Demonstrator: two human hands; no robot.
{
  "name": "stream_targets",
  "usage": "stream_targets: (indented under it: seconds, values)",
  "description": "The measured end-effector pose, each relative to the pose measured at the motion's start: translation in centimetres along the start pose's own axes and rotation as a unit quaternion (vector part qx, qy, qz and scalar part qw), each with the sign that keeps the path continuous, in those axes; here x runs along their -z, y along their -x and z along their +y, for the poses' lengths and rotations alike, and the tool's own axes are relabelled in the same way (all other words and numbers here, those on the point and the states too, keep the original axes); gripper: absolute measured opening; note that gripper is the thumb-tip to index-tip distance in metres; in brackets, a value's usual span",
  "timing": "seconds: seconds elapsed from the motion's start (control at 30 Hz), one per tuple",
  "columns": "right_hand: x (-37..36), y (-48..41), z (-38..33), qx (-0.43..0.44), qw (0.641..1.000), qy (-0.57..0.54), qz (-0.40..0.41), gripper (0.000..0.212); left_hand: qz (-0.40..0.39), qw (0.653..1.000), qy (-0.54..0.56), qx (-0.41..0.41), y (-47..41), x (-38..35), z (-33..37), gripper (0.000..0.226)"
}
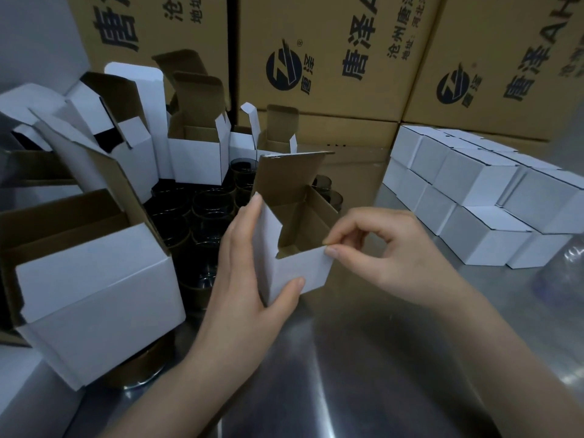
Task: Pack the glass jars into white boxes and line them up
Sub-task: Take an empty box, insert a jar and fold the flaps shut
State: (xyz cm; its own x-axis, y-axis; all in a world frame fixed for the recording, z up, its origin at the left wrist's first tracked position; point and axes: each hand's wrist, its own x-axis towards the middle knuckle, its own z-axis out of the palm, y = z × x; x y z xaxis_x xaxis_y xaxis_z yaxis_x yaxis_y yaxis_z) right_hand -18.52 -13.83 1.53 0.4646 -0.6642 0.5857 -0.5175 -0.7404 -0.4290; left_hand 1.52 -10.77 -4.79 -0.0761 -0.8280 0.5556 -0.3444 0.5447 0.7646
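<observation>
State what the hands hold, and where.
Both hold one open white box: left hand grips its left side, right hand pinches the front wall's top right corner.

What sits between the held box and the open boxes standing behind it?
Dark glass jars, clustered upright, fill the stretch from the held box to the open boxes; the head view shows it.

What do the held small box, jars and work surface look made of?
The small box looks like thin card, matte white outside, raw brown inside. The jars seem dark glass: glinting rims. The work surface is probably stainless steel, given its streaked reflections.
</observation>
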Motion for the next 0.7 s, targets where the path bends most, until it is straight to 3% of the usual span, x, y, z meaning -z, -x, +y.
stream_targets:
  seconds: [0.3, 0.7]
  values:
    - [0.4, 0.2, 0.3, -0.042, 0.998, -0.037, -0.034, 0.005, -0.023, 0.999, -0.046, -0.011, 0.2, -0.2, -0.3, 0.101]
    - [-1.0, 0.0, 0.7, 0.010, 0.996, 0.017, 0.083, 0.018, -0.032, 0.999, -0.039, -0.010, 0.0, 0.0, -0.4, 0.104]
